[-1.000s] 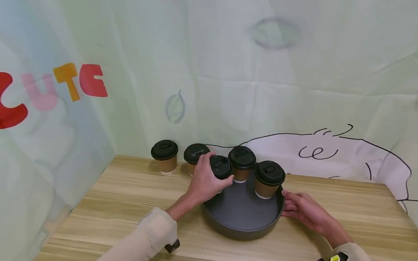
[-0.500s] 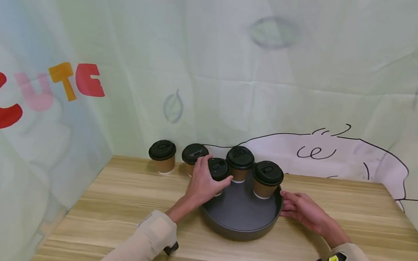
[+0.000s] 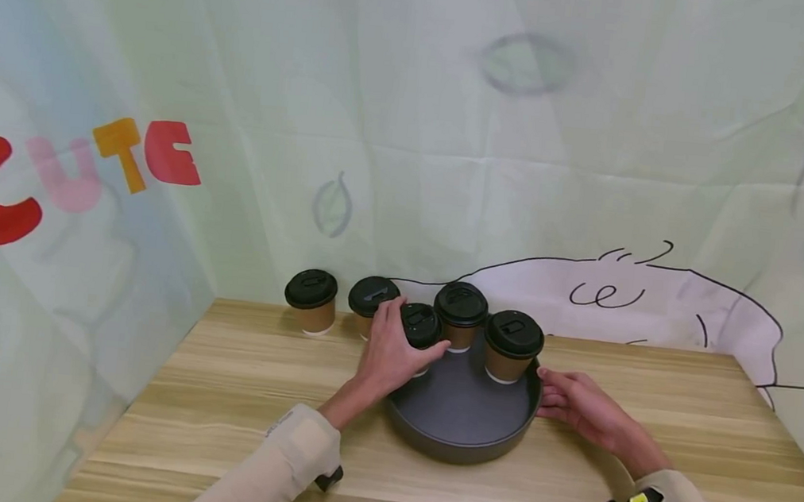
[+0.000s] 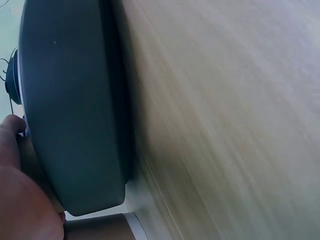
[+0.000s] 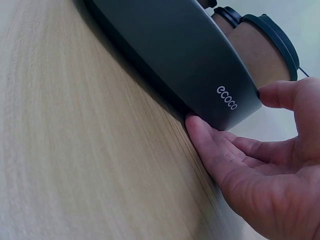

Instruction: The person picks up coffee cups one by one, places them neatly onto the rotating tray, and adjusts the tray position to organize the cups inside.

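Note:
A round dark grey tray [image 3: 459, 450] with a low wall stands on the wooden table, "ecoco" printed on its side [image 5: 227, 98]. My left hand [image 3: 390, 355] grips a brown paper coffee cup with a black lid [image 3: 421, 326] at the tray's left; fingers hide much of the cup. Two more lidded coffee cups stand upright in the tray, one at the back [image 3: 461, 340] and one at the right [image 3: 507, 365]. My right hand [image 3: 589, 411] holds the tray's right edge, thumb at the rim and fingers low on the wall, as the right wrist view [image 5: 265, 170] shows.
Left of the tray, two more lidded cups stand on the table [image 3: 217, 394]: one at the far left [image 3: 317, 317], another [image 3: 372, 296] partly behind my left hand. A printed curtain [image 3: 409, 164] hangs behind the table's back edge.
The cup in my left hand sits slightly lower against the tray than a second ago. The whole scene shifts a little left in view; my right hand keeps its hold on the tray.

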Tool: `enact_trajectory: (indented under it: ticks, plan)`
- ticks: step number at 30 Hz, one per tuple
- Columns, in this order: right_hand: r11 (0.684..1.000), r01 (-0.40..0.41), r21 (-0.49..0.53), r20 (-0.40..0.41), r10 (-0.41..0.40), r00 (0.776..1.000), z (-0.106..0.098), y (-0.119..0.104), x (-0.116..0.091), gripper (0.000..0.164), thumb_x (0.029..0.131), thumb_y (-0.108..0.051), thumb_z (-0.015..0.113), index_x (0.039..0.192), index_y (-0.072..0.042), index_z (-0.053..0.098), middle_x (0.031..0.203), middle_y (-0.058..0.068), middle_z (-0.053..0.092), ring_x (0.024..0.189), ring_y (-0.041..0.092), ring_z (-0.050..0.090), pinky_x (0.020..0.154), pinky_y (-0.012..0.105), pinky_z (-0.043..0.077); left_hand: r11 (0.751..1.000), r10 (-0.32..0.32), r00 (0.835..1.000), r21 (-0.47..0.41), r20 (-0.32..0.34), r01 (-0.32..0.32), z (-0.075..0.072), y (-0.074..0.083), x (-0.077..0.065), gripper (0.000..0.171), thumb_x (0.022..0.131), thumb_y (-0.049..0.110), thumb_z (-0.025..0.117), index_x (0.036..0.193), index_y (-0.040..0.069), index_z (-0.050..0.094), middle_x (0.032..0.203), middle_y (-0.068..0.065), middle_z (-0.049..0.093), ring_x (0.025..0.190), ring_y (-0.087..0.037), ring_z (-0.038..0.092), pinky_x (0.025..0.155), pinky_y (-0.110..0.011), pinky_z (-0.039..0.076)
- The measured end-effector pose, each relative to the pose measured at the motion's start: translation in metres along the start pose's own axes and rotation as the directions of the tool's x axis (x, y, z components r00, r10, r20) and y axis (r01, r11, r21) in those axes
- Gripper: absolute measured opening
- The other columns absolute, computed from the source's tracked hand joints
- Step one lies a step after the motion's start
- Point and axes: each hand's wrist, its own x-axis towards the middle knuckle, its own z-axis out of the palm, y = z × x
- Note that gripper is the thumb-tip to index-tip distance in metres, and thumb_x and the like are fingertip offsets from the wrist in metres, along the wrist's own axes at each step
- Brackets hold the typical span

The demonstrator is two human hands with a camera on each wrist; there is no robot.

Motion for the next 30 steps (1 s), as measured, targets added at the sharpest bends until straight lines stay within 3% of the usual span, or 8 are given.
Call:
enact_trajectory:
  ticks: [9, 16, 18, 21, 23, 25, 28, 30]
  plan:
    - [1.0, 0.001, -0.002, 0.009, -0.001, 1.0, 0.001, 0.001, 0.0, 0.042, 0.112, -0.023, 0.046, 0.126, 0.016, 0.052, 0.105, 0.011, 0.073, 0.098, 0.017, 0.071, 0.092, 0.035, 0.059, 0.999, -0.02, 0.999, -0.033, -0.05, 0.018, -0.012, 0.0, -0.016, 0.108, 0.074, 0.058, 0.086, 0.15, -0.002, 0.04, 0.148, -0.02, 0.043, 0.133, -0.036, 0.048, 0.111, -0.05, 0.044]
    - [1.0, 0.012, 0.001, 0.017, -0.012, 1.0, 0.001, 0.0, 0.0, 0.043, 0.112, -0.023, 0.046, 0.125, 0.017, 0.052, 0.105, 0.012, 0.073, 0.098, 0.017, 0.071, 0.092, 0.035, 0.058, 0.97, -0.171, 0.985, -0.176, -0.017, 0.165, -0.029, -0.013, -0.036, 0.073, 0.1, 0.053, 0.06, 0.144, -0.005, 0.049, 0.135, -0.021, 0.052, 0.121, -0.036, 0.054, 0.105, -0.051, 0.046]
    - [1.0, 0.013, 0.001, 0.017, -0.013, 1.0, 0.001, 0.0, 0.0, 0.041, 0.112, -0.023, 0.046, 0.124, 0.016, 0.053, 0.105, 0.012, 0.073, 0.097, 0.017, 0.071, 0.092, 0.035, 0.059, 0.962, -0.201, 0.979, -0.196, -0.028, 0.192, -0.031, -0.019, -0.039, 0.061, 0.105, 0.047, 0.054, 0.135, -0.006, 0.056, 0.126, -0.021, 0.058, 0.117, -0.036, 0.056, 0.103, -0.052, 0.046]
    - [1.0, 0.011, -0.002, 0.018, -0.011, 1.0, 0.001, -0.001, -0.001, 0.041, 0.112, -0.023, 0.046, 0.124, 0.016, 0.053, 0.105, 0.012, 0.073, 0.098, 0.017, 0.071, 0.092, 0.035, 0.058, 0.945, -0.265, 0.964, -0.207, -0.028, 0.253, -0.034, -0.023, -0.044, 0.048, 0.108, 0.042, 0.046, 0.11, -0.002, 0.066, 0.101, -0.014, 0.063, 0.1, -0.032, 0.061, 0.091, -0.047, 0.05]
    - [1.0, 0.007, 0.002, 0.017, -0.007, 1.0, 0.001, -0.001, -0.002, 0.041, 0.112, -0.023, 0.046, 0.125, 0.016, 0.053, 0.105, 0.012, 0.073, 0.098, 0.017, 0.071, 0.092, 0.035, 0.058, 0.92, -0.323, 0.946, -0.235, 0.007, 0.315, -0.037, -0.023, -0.048, 0.048, 0.109, 0.042, 0.042, 0.093, 0.002, 0.064, 0.085, -0.008, 0.06, 0.084, -0.027, 0.06, 0.078, -0.041, 0.049]
    - [1.0, 0.006, 0.005, 0.022, -0.006, 1.0, 0.001, -0.001, -0.002, 0.041, 0.113, -0.022, 0.045, 0.126, 0.016, 0.053, 0.105, 0.012, 0.073, 0.098, 0.017, 0.071, 0.092, 0.035, 0.058, 0.878, -0.388, 0.92, -0.28, 0.064, 0.389, -0.039, -0.022, -0.051, 0.049, 0.108, 0.043, 0.041, 0.083, 0.005, 0.06, 0.077, -0.004, 0.057, 0.074, -0.021, 0.057, 0.069, -0.034, 0.046]
    - [1.0, 0.004, 0.013, 0.028, -0.005, 1.0, 0.001, -0.001, -0.003, 0.038, 0.113, -0.021, 0.045, 0.125, 0.015, 0.054, 0.105, 0.012, 0.074, 0.098, 0.017, 0.071, 0.092, 0.035, 0.058, 0.783, -0.457, 0.874, -0.39, 0.167, 0.484, -0.04, -0.018, -0.056, 0.046, 0.106, 0.039, 0.043, 0.089, 0.003, 0.067, 0.083, -0.005, 0.065, 0.075, -0.016, 0.062, 0.07, -0.029, 0.052]
    - [1.0, -0.001, 0.019, 0.03, 0.0, 1.0, 0.001, -0.001, -0.004, 0.036, 0.112, -0.02, 0.045, 0.123, 0.012, 0.055, 0.104, 0.012, 0.074, 0.098, 0.017, 0.071, 0.093, 0.036, 0.059, 0.738, -0.477, 0.852, -0.429, 0.213, 0.521, -0.041, -0.015, -0.058, 0.043, 0.105, 0.034, 0.046, 0.1, -0.001, 0.07, 0.094, -0.008, 0.069, 0.083, -0.016, 0.065, 0.075, -0.03, 0.057]
